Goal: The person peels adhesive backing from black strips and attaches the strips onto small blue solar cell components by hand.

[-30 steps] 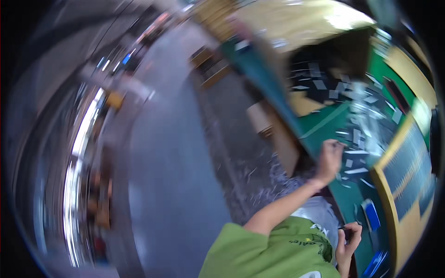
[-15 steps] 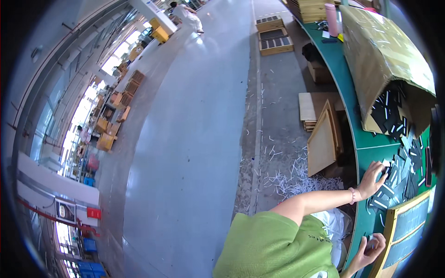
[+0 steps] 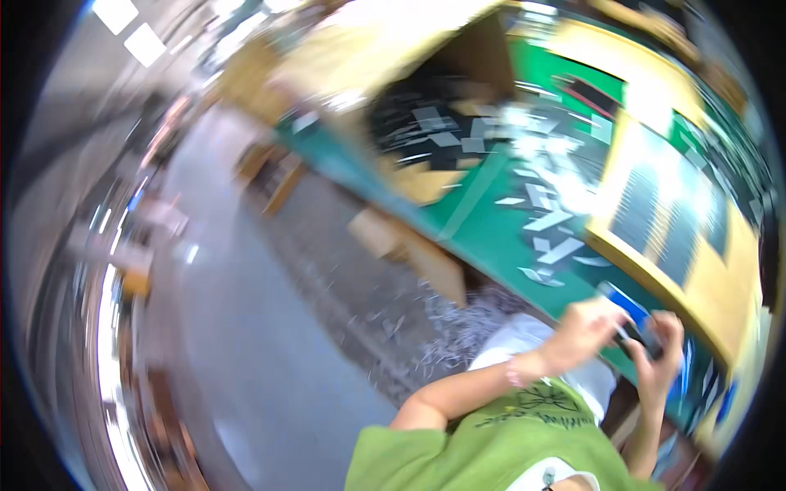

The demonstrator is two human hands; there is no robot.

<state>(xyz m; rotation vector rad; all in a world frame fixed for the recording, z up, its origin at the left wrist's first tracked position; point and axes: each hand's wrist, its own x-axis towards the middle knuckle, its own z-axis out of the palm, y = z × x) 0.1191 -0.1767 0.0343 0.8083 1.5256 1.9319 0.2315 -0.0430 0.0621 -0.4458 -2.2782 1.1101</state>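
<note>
The green desk [image 3: 491,233] carries a cardboard carton [image 3: 352,61] lying on its side and a wooden-framed tray [image 3: 655,277] with dark rows inside, flat pieces [image 3: 550,222] lying scattered between them. Near the desk's front edge the hands come close together: the right hand [image 3: 661,368] pinches a small dark piece [image 3: 630,339] between thumb and fingers, while blur hides whether the left hand [image 3: 583,334], fingertips bunched at the piece's white strip, grips it.

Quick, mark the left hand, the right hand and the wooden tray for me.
Left hand [image 3: 581,331]: head view, back of the hand.
Right hand [image 3: 660,372]: head view, mid-hand, below the fingers.
Wooden tray [image 3: 655,282]: head view, its near rim.
</note>
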